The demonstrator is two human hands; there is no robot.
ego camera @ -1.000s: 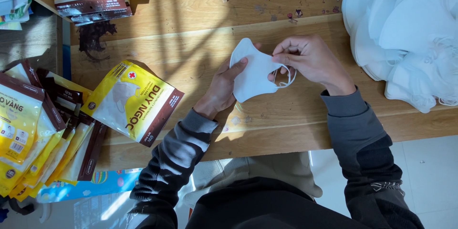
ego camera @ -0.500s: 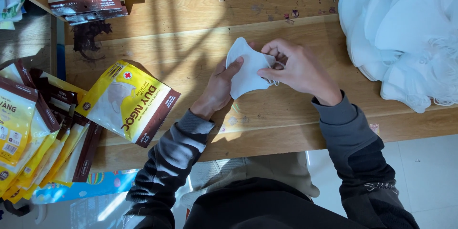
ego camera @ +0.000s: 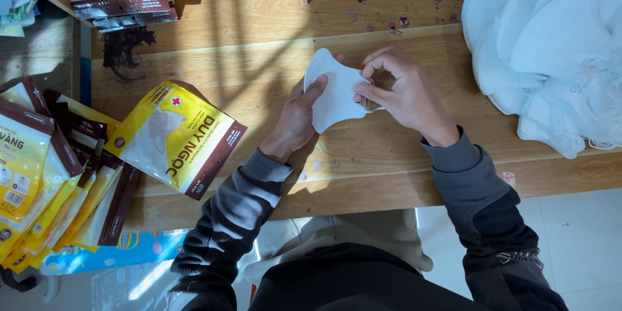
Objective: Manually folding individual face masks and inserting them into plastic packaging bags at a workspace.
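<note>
We find both grips grasping one white mask point(ego camera: 335, 91) above the table point(ego camera: 259, 19): left hand point(ego camera: 297, 116) at its left edge, right hand point(ego camera: 402, 94) pinching its right.

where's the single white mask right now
In the head view the white mask sits mid-frame over the wooden table, held between the left hand and right hand.

Dark grey long sleeves, ribbed lighter-grey cuffs, black jacket front, beige trousers.
</note>
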